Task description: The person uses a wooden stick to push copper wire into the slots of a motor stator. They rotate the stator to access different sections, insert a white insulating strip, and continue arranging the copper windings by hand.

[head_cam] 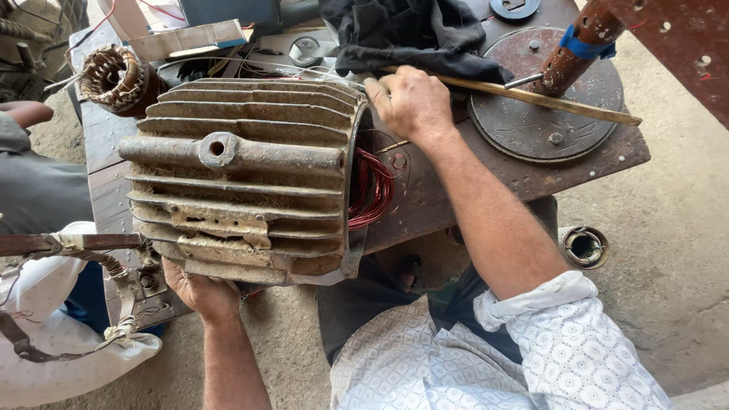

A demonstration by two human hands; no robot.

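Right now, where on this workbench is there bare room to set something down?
Bare wood shows on the bench between the right hand's forearm and the round metal disc. The far edge is crowded: black cloth, wires, small stator. The motor housing, held underneath by the left hand, fills the middle.

Single view only, from head-worn camera. Looks steeply down and slightly forward over wearer's own chest and forearms. Close range: rusty ribbed cast-iron motor housing (243, 178) fills centre-left of frame, lying on worn dark wooden worktop (486, 178). Left hand (201, 292) enters from bottom edge, right hand (410, 102) from lower right. Bare concrete floor (668, 250) visible at right. No second view to compare.
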